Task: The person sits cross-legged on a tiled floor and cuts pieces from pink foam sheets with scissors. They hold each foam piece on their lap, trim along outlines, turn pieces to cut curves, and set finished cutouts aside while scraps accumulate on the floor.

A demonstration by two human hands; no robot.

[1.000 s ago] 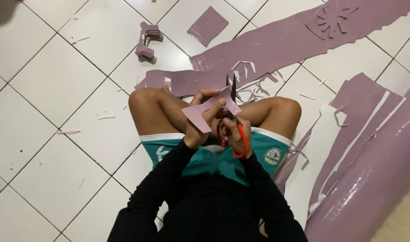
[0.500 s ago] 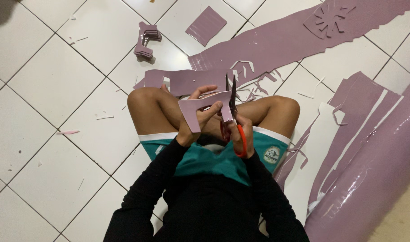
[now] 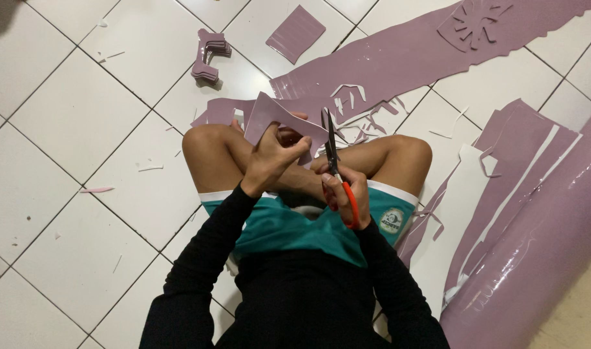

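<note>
A person sits cross-legged on a white tiled floor (image 3: 63, 129), in black long sleeves and teal shorts. Closest to the camera, the right hand (image 3: 344, 194) is clenched through the orange loops of a pair of scissors (image 3: 334, 161); its grip is firmly on the handles, and the dark blades point up and away from the body, standing just beside the right edge of the piece being cut. I cannot tell whether the blades are parted or closed.

Just left of it and slightly further out, the left hand (image 3: 273, 158) pinches a mauve foam piece (image 3: 276, 116) between thumb and fingers, its grip closed on the lower edge. The piece is held in the air above the crossed shins, tilted, with a pointed upper corner and a notched right side next to the blades.

Beyond the knees lie thin curled offcuts (image 3: 357, 106) on a long mauve strip (image 3: 399, 64) that runs diagonally to the upper right, where a cut-out radial shape (image 3: 479, 22) rests on it. Further left on the floor sit a small stack of cut shapes (image 3: 208, 55) and a flat square piece (image 3: 296, 32). At the right, a big roll of glossy mauve sheet (image 3: 541, 258) lies beside layered leftover sheets (image 3: 508, 155).
</note>
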